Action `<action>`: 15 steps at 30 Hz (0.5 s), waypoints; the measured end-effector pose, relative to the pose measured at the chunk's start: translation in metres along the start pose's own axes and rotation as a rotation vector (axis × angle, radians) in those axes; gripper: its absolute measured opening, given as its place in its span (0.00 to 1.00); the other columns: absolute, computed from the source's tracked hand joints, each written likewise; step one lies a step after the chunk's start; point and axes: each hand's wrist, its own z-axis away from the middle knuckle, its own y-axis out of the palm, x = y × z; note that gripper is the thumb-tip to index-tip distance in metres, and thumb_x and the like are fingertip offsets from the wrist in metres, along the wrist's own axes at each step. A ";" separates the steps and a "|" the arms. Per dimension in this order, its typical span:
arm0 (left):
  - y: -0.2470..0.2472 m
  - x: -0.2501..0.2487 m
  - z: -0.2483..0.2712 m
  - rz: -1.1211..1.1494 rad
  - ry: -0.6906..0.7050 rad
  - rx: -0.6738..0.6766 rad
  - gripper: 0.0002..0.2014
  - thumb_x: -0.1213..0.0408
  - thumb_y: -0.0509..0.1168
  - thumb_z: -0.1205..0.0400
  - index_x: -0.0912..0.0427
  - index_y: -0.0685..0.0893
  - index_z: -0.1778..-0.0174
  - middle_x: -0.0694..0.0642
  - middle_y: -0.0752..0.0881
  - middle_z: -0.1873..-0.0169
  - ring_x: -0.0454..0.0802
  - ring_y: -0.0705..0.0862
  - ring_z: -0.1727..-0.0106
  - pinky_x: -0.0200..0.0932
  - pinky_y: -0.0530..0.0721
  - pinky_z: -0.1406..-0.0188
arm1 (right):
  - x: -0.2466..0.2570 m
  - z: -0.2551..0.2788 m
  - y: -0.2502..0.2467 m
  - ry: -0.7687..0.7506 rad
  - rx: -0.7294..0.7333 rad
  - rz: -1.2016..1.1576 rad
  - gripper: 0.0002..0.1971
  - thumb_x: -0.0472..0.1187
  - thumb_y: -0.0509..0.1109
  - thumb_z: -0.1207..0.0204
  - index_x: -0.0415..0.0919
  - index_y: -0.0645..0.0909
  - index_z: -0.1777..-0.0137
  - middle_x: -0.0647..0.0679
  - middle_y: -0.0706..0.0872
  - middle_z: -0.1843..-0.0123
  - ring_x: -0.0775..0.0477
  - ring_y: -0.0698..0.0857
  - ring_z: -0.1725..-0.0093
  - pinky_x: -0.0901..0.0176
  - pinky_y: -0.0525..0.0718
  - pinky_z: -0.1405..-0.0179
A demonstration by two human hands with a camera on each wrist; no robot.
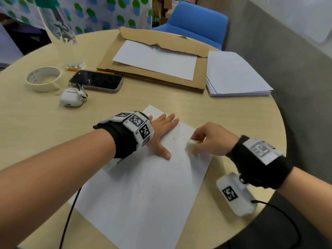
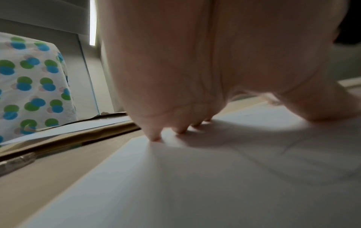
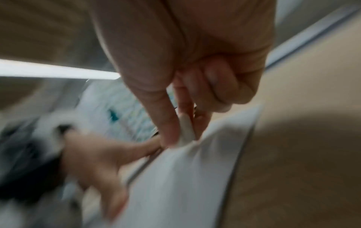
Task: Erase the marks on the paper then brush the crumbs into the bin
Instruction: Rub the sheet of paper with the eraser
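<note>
Paper (image 1: 143, 191) lies flat on the round wooden table (image 1: 233, 126), one corner pointing away from the person; faint pencil marks (image 1: 179, 139) and small dark crumbs sit near its far right edge. Left hand (image 1: 161, 133) is spread palm-down on the far part of the sheet, fingers straight, thumb extended toward the person; the left wrist view shows the fingertips (image 2: 156, 137) pressed on the paper close to its edge; this hand grasps nothing. Right hand (image 1: 210, 141) has its fingers curled round a small white eraser (image 1: 191, 143), pinched between thumb and fingers; the eraser's lower end touches the paper beside the marks; the right wrist view is blurred, yet it shows the eraser (image 3: 186, 131) between two fingers with the sheet bunched slightly beneath it.

Further back on the table: a roll of masking tape (image 1: 44, 78); a dark phone (image 1: 97, 80) face-up; a white earbud case (image 1: 71, 97) just in front of the phone; a yellow pencil (image 1: 73, 69) behind the phone; a flattened cardboard piece (image 1: 199, 51) bearing a blank sheet (image 1: 156, 60); a stack of white paper (image 1: 235, 76) to its right. Behind the table stands a blue chair (image 1: 195, 24).
</note>
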 end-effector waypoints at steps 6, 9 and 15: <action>-0.006 -0.001 0.012 0.135 0.077 -0.080 0.56 0.46 0.73 0.29 0.47 0.36 0.18 0.46 0.31 0.19 0.47 0.34 0.18 0.53 0.37 0.20 | -0.014 0.020 0.000 0.295 -0.075 -1.629 0.09 0.46 0.65 0.21 0.41 0.77 0.58 0.44 0.83 0.56 0.49 0.81 0.59 0.63 0.85 0.63; -0.006 0.009 0.020 0.076 0.004 -0.137 0.58 0.44 0.73 0.30 0.49 0.35 0.18 0.50 0.29 0.20 0.50 0.30 0.19 0.55 0.33 0.21 | 0.004 0.033 0.025 0.229 0.072 -1.856 0.10 0.48 0.66 0.28 0.41 0.76 0.63 0.40 0.86 0.50 0.43 0.87 0.50 0.59 0.88 0.56; 0.001 0.025 0.031 -0.050 -0.105 0.031 0.61 0.45 0.74 0.30 0.55 0.31 0.19 0.55 0.31 0.19 0.50 0.38 0.17 0.50 0.45 0.19 | 0.040 0.047 0.076 0.170 0.457 -1.747 0.13 0.47 0.66 0.29 0.35 0.79 0.54 0.37 0.84 0.39 0.41 0.85 0.43 0.57 0.84 0.47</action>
